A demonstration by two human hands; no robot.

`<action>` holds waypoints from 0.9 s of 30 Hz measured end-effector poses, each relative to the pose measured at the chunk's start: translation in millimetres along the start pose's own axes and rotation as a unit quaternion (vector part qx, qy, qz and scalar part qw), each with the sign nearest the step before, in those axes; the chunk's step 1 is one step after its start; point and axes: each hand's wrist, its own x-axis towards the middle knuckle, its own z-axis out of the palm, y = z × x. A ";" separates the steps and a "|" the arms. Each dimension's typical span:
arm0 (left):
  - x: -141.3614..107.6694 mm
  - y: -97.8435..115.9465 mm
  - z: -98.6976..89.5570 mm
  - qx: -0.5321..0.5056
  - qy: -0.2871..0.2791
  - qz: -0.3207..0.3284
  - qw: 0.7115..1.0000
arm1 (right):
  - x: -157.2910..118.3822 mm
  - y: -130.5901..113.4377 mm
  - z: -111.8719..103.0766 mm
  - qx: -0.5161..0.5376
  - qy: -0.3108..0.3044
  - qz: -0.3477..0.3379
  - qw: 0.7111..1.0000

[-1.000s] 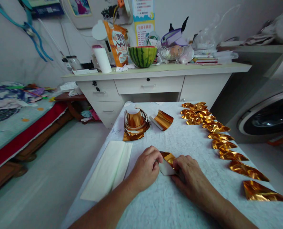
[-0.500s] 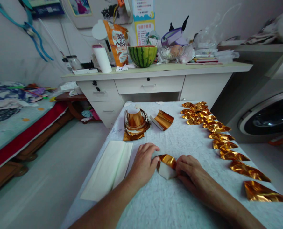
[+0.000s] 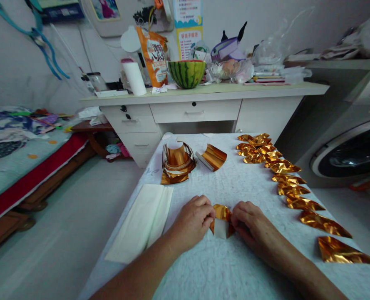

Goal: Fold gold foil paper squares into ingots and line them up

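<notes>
Between the left hand (image 3: 194, 218) and the right hand (image 3: 250, 223), the gold paper (image 3: 221, 212) is being pinched at both sides on the desk (image 3: 187, 268), its folds ideally being pressed evenly and matched.

Centre sheet (image 3: 221, 212): glossy gold foil, matt pale reverse
Folded pieces (image 3: 302, 203), 2 o'clock: creased, mirror-bright gold foil
Curled stack (image 3: 176, 158), 11 o'clock: glossy gold foil
Pale sheet (image 3: 138, 223), 9 o'clock: matt, paper-like
Tablecloth (image 3: 203, 275): matt, puckered cloth

The foil sheet (image 3: 221, 221) is gold and white — the watermelon (image 3: 187, 75) green, dark-striped.
</notes>
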 end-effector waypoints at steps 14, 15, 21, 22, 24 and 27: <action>-4.9 5.4 -12.2 0.015 -0.082 0.020 0.996 | 0.8 -17.0 -8.8 -0.058 -0.052 -0.011 0.997; -5.3 6.0 -12.9 0.014 -0.084 0.019 0.996 | 1.3 -17.0 -8.5 -0.066 -0.054 -0.013 0.996; -5.4 6.7 -14.8 0.004 -0.090 0.018 0.996 | -0.1 -18.1 -8.4 -0.075 -0.056 -0.024 0.995; -5.3 6.7 -14.9 0.004 -0.090 0.018 0.996 | -1.0 -18.4 -8.2 -0.071 -0.050 -0.022 0.996; -5.2 6.7 -14.9 0.005 -0.093 0.017 0.996 | -2.5 -18.7 -7.2 -0.066 -0.038 -0.017 0.997; -4.9 6.9 -14.8 0.009 -0.095 0.015 0.995 | -2.8 -17.9 -4.5 -0.074 -0.033 -0.019 0.996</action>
